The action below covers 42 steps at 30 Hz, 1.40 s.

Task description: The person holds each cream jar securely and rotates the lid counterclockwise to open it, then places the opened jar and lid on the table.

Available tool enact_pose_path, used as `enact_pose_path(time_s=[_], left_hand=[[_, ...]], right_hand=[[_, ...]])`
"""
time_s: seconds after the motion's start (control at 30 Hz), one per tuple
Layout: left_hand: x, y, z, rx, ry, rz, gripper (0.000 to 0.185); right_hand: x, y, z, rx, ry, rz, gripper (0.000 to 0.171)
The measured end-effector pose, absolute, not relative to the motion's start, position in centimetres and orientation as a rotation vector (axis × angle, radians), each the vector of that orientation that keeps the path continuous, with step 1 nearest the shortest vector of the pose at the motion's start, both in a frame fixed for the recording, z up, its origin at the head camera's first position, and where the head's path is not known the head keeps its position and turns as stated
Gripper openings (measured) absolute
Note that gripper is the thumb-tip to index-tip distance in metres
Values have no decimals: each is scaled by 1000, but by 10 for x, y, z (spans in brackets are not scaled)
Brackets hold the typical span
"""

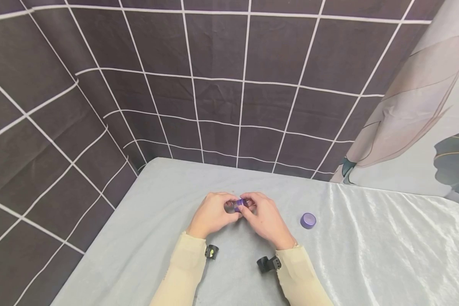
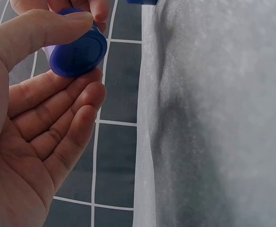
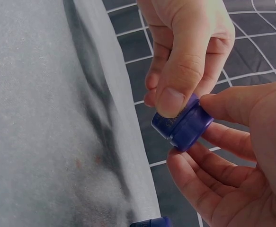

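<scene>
Both hands hold one small purple-blue jar (image 1: pixel 238 206) in front of the body, over the cloth-covered table. In the right wrist view the jar (image 3: pixel 175 123) is tilted, with lettering on its side and a seam around it. My left hand (image 1: pixel 214 212) pinches one end, its thumb lying over the lettering. My right hand (image 1: pixel 265 219) grips the other end between thumb and fingers. A round face with faint raised marks on the jar (image 2: pixel 78 53) shows below the left thumb in the left wrist view. The fingers cover part of the jar.
A second small purple round container (image 1: pixel 308 220) stands on the table to the right of the right hand. Pale, wrinkled velvet-like cloth (image 1: pixel 367 255) covers the table. Dark grid-patterned curtain (image 1: pixel 214 97) hangs behind and at the left, with a floral curtain (image 1: pixel 413 110) at the right.
</scene>
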<state>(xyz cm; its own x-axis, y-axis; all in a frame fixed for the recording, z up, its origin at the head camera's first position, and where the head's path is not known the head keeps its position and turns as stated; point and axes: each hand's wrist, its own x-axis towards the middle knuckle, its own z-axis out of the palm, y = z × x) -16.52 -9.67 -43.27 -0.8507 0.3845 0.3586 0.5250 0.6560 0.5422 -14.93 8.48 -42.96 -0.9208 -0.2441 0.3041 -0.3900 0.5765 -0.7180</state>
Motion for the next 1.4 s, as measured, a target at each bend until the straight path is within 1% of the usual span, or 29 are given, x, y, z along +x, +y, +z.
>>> enact_pose_path(time_s=[0.93,1.4], left_hand=[[-165,-98,-433,-723,-2704,-986,32],[-166,-99,-434,-733,-2696,-990,32]], right_hand=[[-148,85,-427,583,-2647,1231,28],[-148,86,-428,622,-2630,1214,28]])
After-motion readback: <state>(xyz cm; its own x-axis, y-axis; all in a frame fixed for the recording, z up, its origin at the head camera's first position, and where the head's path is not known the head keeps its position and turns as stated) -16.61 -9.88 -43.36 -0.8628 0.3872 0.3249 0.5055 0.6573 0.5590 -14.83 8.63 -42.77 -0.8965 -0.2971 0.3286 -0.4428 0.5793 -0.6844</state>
